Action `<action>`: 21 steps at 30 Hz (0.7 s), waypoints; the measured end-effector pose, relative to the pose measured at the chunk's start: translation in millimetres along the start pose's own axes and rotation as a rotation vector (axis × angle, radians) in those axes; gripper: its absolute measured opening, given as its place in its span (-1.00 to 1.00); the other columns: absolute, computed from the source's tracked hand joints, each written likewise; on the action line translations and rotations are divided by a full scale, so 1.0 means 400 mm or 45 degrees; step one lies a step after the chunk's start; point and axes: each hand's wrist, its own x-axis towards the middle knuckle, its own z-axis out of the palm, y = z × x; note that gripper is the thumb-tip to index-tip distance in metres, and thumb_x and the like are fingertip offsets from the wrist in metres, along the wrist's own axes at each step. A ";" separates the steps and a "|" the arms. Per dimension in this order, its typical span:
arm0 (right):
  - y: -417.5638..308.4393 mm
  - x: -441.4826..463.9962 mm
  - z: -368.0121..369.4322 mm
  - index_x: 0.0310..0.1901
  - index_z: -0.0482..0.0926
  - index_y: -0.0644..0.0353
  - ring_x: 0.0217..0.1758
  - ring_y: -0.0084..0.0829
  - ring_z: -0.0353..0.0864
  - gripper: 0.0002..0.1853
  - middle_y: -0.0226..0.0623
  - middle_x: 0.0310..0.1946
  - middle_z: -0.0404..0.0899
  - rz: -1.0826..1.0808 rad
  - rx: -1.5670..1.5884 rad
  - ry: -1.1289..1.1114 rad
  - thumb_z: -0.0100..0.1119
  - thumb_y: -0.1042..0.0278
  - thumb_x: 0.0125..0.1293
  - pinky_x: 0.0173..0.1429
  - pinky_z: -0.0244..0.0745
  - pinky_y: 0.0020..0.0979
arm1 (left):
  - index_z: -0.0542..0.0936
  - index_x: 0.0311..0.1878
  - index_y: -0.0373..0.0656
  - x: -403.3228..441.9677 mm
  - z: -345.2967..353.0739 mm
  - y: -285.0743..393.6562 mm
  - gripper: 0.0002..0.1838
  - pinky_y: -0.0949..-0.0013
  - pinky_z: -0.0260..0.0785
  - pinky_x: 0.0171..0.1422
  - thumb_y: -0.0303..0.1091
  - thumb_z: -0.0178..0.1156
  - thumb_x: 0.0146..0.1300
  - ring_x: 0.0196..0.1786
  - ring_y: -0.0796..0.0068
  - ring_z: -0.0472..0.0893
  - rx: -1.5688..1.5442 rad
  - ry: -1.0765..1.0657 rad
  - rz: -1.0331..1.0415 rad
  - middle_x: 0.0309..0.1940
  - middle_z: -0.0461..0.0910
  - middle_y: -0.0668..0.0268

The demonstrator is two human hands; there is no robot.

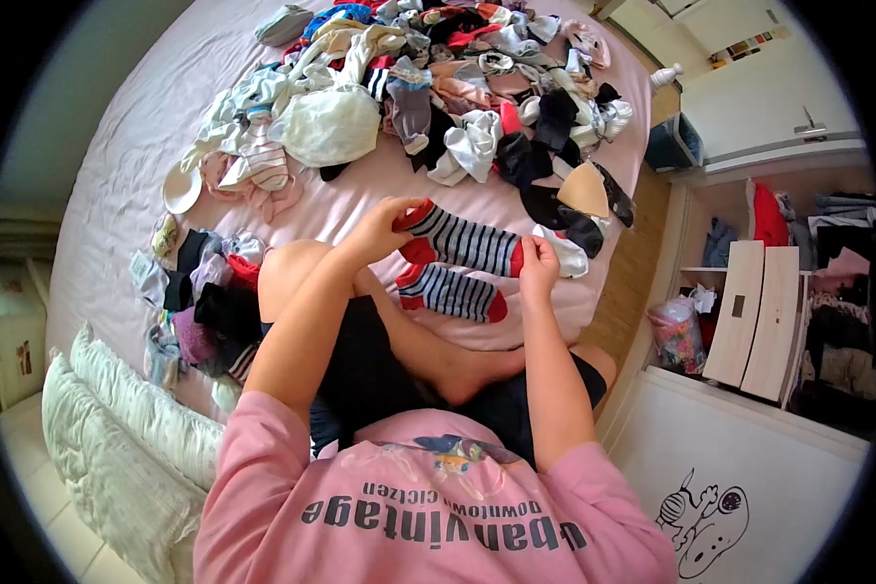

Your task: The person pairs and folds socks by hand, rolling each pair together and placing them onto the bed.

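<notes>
A grey and black striped sock [465, 240] with red toe and heel is stretched level between my hands. My left hand [387, 230] pinches one red end of it. The other red end is gripped by my right hand [539, 265]. Just below lies a matching striped sock [453, 294], flat on the bed in front of my crossed legs. Beyond my right hand rests a white sock [563, 253], partly hidden by that hand.
A big heap of clothes and socks [477, 78] covers the bed's far side. At left sits a smaller sock pile [204, 292], with white pillows [131, 438] nearer me. A pink sheet [146, 117] covers the bed. An open wardrobe [642, 409] stands at right, beyond a dark bin [675, 143].
</notes>
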 end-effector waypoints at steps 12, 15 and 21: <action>0.110 -0.008 0.016 -0.17 0.49 0.28 -0.35 -0.47 0.48 -0.70 -0.28 -0.42 0.52 0.087 -0.041 -0.088 0.15 0.24 0.14 -0.21 0.38 -0.47 | 0.38 0.01 -0.14 0.050 0.054 -0.049 -0.48 0.20 0.39 -0.07 -0.47 0.21 -0.14 -0.10 0.10 0.49 0.723 0.045 -0.321 -0.04 0.36 0.07; 0.089 -0.082 -0.027 -0.13 0.47 0.29 -0.35 -0.46 0.46 -0.65 -0.27 -0.42 0.49 0.073 -0.073 -0.078 0.16 0.22 0.13 -0.22 0.38 -0.46 | 0.42 -0.02 -0.15 0.031 0.055 0.007 -0.54 0.18 0.40 -0.12 -0.30 0.19 -0.07 -0.15 0.15 0.53 0.921 0.136 -0.245 -0.13 0.46 0.13; 0.126 -0.190 -0.115 -0.25 0.46 0.27 -0.41 -0.65 0.38 -0.75 -0.49 -0.49 0.43 -0.131 -0.652 -0.596 0.24 0.37 0.06 -0.27 0.32 -0.59 | 0.56 -0.26 -0.17 -0.048 0.116 0.076 -0.65 0.21 0.41 -0.22 -0.10 0.15 -0.01 -0.28 0.16 0.58 1.110 -0.568 -0.559 -0.39 0.58 0.16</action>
